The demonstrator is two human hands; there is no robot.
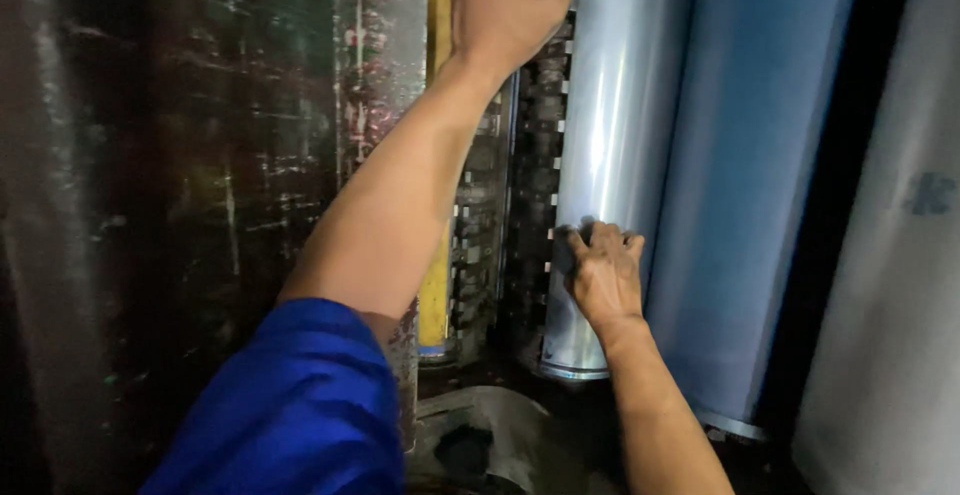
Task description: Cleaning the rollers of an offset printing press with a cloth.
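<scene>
Nearest the camera, a blue sleeve (290, 405) covered the left upper arm, and the bare forearm ran up and to the right across the frame. Below it, at the bottom edge, lay a dull grey curved machine part (500, 435).

Further in, the right hand (603, 273) rested flat against the lower part of a shiny silver roller (610, 145). Its fingers (610, 240) lay close together and slightly bent, their tips pressed to the roller's left edge where it meets a dark toothed bar (535, 155). The hand pinched nothing.

The roller stood upright in the middle of the view, its metal end cap (572, 365) just below the right hand. A wider blue-grey roller (745, 185) stood just beside it on the right, and a pale grey roll (890, 255) stood beyond a dark gap at the far right.

Farthest up, the left hand (510, 5) was at the top edge, between a yellow upright bar (437, 255) and the silver roller. Its fingers were curled into a loose fist; what they gripped could not be told. A worn, scratched dark metal panel (200, 185) filled the left side.
</scene>
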